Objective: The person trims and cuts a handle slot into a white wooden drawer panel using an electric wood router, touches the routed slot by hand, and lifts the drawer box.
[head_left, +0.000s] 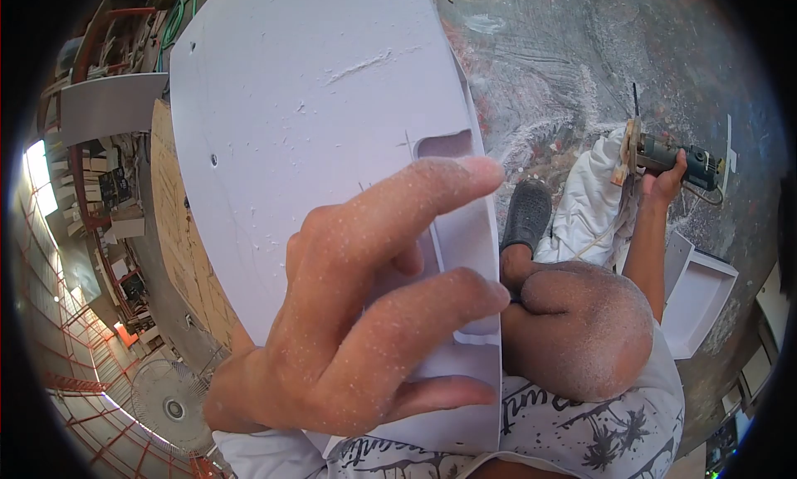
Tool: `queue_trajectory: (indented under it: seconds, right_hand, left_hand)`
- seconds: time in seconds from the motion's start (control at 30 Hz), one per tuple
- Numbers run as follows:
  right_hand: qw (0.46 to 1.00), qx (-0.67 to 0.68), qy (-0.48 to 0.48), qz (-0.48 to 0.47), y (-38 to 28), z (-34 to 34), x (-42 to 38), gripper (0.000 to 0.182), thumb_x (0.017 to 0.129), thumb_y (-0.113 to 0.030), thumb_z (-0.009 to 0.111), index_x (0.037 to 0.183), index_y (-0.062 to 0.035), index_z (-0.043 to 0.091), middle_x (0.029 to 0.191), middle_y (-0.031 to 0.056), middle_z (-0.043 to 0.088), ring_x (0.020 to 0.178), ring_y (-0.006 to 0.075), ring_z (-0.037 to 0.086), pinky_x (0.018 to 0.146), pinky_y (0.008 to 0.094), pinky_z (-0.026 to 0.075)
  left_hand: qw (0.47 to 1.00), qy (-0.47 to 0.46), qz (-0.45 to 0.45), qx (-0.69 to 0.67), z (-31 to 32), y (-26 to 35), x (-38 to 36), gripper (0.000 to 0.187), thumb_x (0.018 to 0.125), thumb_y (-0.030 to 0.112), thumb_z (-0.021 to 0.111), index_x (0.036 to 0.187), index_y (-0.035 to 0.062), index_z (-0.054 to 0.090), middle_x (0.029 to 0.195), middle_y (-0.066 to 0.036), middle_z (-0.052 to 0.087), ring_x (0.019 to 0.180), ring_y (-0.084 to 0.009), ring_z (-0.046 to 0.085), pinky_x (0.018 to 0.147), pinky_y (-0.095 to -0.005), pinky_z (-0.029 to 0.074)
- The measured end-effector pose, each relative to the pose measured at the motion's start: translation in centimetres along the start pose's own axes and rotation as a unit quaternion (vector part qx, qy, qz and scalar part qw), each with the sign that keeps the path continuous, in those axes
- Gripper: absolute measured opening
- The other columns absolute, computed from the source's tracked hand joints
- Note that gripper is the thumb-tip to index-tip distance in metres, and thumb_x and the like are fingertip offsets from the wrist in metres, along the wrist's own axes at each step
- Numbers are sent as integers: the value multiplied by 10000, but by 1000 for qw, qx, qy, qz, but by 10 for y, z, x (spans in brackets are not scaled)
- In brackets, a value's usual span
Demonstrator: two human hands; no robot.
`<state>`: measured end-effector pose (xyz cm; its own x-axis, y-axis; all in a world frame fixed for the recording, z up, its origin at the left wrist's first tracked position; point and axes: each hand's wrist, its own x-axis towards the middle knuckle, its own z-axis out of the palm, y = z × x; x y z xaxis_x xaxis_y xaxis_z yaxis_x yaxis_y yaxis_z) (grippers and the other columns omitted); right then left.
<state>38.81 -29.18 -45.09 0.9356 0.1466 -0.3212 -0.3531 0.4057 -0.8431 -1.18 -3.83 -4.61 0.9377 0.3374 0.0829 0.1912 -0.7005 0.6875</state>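
Observation:
A large white panel (274, 105) lies tilted in front of me, with white dust and shavings on its face. Close to the camera, my left hand (365, 305) hovers over it, dusty, its fingers bent and spread apart. Behind those fingers is a rounded rectangular cutout (444, 145) near the panel's right edge, partly hidden by the hand. Out to the right, my right hand (664, 183) grips the body of a corded power tool (701, 168). The tool has a dark green barrel and a flat plate at its front end.
White cloth (581, 197) lies on the dusty floor beside my shoe (527, 213). A white open box-like part (701, 300) stands at right. Plywood (183, 222) sits under the panel's left side. A fan (173, 406) and cluttered shelves (108, 188) are at left.

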Motion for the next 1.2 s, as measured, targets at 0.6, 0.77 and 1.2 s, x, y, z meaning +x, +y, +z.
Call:
queue_trajectory:
  seconds: [0.6,0.77,1.2]
  right_hand:
    - [998,51,21,-9,13,-5,9,541,936,-281,696,1350,24,528,1262,167,657,1151,331,667,1030,482,540]
    - [999,28,21,-16,15,2,7,537,941,-309,692,1343,7,530,1287,175,653,1172,336,658,1051,486,523]
    - [997,-16,73,16,24,12,22,546,886,-329,772,1278,7,595,1233,135,667,1096,303,678,985,459,550]
  left_hand:
    - [995,75,56,-36,12,-8,0,824,550,495,994,1142,107,572,1477,-284,456,742,-105,466,666,-261,446]
    - [996,55,58,-29,6,-6,-2,769,568,474,983,1114,95,595,1466,-281,466,748,-117,459,662,-260,433]
    - [999,24,21,3,1,5,1,623,589,503,956,986,116,673,1469,-282,469,945,-179,522,708,-271,417]
